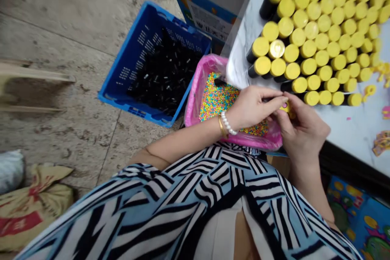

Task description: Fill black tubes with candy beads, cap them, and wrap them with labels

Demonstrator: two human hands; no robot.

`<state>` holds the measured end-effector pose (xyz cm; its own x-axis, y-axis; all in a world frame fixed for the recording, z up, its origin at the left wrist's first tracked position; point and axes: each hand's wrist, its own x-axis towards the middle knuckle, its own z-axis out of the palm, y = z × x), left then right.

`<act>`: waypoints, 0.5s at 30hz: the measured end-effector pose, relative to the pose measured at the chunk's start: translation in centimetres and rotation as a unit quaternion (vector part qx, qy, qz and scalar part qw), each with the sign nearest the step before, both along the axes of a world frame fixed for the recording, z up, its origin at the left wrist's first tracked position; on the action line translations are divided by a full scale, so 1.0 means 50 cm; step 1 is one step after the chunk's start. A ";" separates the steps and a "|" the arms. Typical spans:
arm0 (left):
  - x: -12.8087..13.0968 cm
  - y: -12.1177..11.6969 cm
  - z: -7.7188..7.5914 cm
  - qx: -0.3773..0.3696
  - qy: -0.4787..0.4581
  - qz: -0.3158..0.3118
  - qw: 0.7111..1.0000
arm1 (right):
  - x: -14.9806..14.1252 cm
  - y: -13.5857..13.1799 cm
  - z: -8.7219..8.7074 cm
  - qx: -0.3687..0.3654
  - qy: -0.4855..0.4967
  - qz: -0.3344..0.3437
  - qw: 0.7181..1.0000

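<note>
My left hand (251, 107), with a pearl bracelet at its wrist, reaches over the pink tub (195, 105) of small coloured beads (217, 97). Its thumb and fingers are closed against a small yellow cap-like piece (285, 107) with a pink spot. Pressed to the other side of that piece is my right hand (304, 124), fingers curled round it. A dark bit shows between my left fingers, but most of what I hold is hidden. Just beyond both hands stand rows of black tubes with yellow caps (299, 85) on the white table (341, 126).
Left of the tub, a blue crate (118, 77) on the floor holds many black tubes (167, 77). A cardboard box (210, 12) stands behind it. Small yellow and pink pieces (384, 142) lie at the table's right. A tied sack (36, 207) rests at lower left.
</note>
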<state>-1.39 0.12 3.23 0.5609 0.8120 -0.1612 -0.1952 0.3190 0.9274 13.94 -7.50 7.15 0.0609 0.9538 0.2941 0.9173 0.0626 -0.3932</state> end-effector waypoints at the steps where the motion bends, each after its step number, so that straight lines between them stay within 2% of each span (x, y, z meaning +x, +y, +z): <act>1: 0.000 0.001 -0.003 0.009 0.001 -0.001 1.000 | -0.003 -0.002 -0.003 0.001 0.011 -0.002 1.000; 3: -0.003 0.007 -0.008 0.017 -0.004 -0.015 1.000 | -0.005 -0.009 -0.010 -0.006 0.076 -0.005 0.997; 5: -0.007 0.016 -0.010 0.008 -0.021 -0.043 0.999 | -0.002 -0.023 -0.020 -0.023 0.221 -0.017 0.975; 7: -0.011 0.023 -0.011 -0.007 -0.037 -0.063 0.997 | 0.006 -0.044 -0.033 -0.053 0.388 -0.041 0.919; 9: -0.015 0.026 -0.010 -0.012 -0.042 -0.074 0.996 | 0.016 -0.065 -0.048 -0.092 0.509 -0.063 0.854; 10: -0.017 0.026 -0.010 -0.012 -0.041 -0.079 0.996 | 0.021 -0.073 -0.055 -0.106 0.545 -0.071 0.829; 12: -0.020 0.027 -0.008 -0.007 -0.033 -0.086 0.996 | 0.030 -0.080 -0.066 -0.117 0.587 -0.077 0.797; 15: -0.024 0.027 -0.005 0.011 -0.011 -0.093 0.996 | 0.034 -0.065 -0.074 -0.097 0.604 -0.079 0.787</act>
<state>-2.58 1.46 2.97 0.7054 0.6968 -0.1302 -0.1558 0.3316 0.9305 15.65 -10.73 3.45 0.3066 0.9262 -0.2192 -0.1438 -0.1826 -0.9726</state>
